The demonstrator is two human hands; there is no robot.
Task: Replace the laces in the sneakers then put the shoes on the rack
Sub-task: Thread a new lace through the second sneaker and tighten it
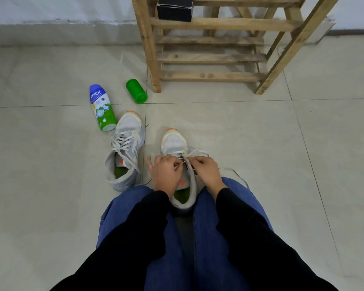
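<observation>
Both hands pinch lace [200, 153] over sneaker [173, 142] between knees: left hand [165, 172], right hand [206, 171]. Second sneaker [126, 150] laced, on floor beside. Rack [210, 57] ahead holds no shoes yet.

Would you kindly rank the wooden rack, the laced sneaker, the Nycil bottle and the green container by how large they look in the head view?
1. wooden rack
2. laced sneaker
3. Nycil bottle
4. green container
The rack sits farthest from the camera yet looks largest, so that ranking is safe.
</observation>
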